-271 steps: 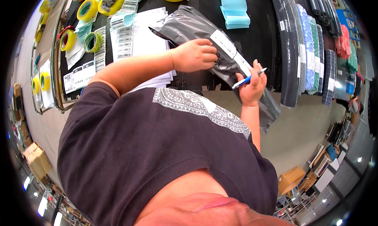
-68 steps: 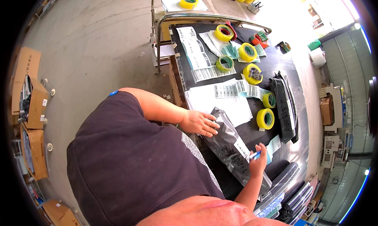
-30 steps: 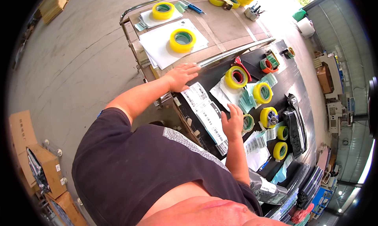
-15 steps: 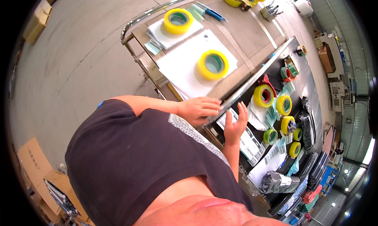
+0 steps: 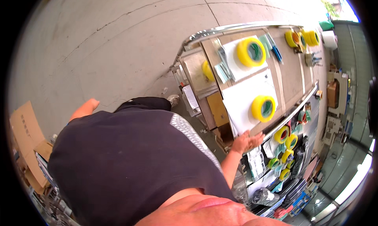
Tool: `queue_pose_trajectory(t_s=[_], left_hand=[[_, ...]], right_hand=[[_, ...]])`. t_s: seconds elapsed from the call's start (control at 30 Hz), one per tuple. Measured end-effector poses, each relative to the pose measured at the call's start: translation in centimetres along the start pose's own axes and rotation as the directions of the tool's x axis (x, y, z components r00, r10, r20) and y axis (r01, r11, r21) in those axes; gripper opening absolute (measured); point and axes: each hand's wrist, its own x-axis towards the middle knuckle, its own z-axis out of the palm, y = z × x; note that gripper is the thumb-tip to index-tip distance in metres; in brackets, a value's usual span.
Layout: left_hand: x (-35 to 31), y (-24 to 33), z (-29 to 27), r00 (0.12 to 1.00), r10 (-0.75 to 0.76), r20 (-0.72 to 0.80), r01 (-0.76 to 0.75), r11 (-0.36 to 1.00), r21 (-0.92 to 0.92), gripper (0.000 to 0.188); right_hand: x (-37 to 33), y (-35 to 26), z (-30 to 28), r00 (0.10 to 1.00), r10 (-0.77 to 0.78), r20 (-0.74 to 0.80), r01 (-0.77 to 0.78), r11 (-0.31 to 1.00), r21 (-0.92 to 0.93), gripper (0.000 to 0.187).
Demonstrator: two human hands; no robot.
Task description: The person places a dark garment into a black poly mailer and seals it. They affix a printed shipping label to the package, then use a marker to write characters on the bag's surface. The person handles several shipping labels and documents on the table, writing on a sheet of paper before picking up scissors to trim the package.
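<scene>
My right hand (image 5: 248, 142) has its fingers stretched out over the border between the trolley top (image 5: 289, 82) and the black table (image 5: 311, 125). It appears to hold nothing. Nearest to it are a stack of white paper (image 5: 240, 98) and printed labels (image 5: 256, 166). A yellow-rimmed tape roll (image 5: 256, 107) rests on the paper. Farther off, another tape roll (image 5: 241, 52) sits on a smaller paper pile (image 5: 232, 70). At far left, my left hand (image 5: 92, 104) is out over the floor, away from the trolley; its fingers cannot be made out.
A bent metal rail (image 5: 232, 28) runs along the trolley's far side. Lower shelves (image 5: 197, 74) hold papers and a tape roll. Several tape rolls and black packages (image 5: 263, 196) crowd the black table. An opened cardboard carton (image 5: 27, 131) stands at left.
My left hand has swung far left, away from my right hand. The trolley and table now appear farther right and lower, with more floor and the trolley's lower shelves in view.
</scene>
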Motion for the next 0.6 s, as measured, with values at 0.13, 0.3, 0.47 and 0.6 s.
queue_pose_trajectory(t_s=[0.13, 0.3, 0.47, 0.6], left_hand=[[-3.3, 4.9, -2.3, 0.992, -0.115, 0.053, 0.126, 0.942, -0.313, 0.062], [10.0, 9.4, -21.4, 0.994, 0.064, -0.084, -0.095, 0.891, -0.445, 0.073], [21.0, 19.3, -33.9, 0.940, 0.312, -0.136, -0.340, 0.870, -0.356, 0.083], [25.5, 22.4, -41.8, 0.798, 0.595, -0.096, -0.602, 0.793, -0.093, 0.080]], right_hand=[[0.0, -4.1, -2.7, 0.911, -0.230, -0.342, 0.188, 0.970, -0.152, 0.055], [-13.9, -9.9, -4.7, 0.978, 0.205, -0.031, -0.207, 0.963, -0.175, 0.049], [-29.3, -19.1, 5.5, 0.462, 0.567, 0.682, -0.439, 0.815, -0.380, 0.043], [-26.2, -36.0, 19.1, -0.103, 0.283, 0.954, -0.493, 0.818, -0.295, 0.051]])
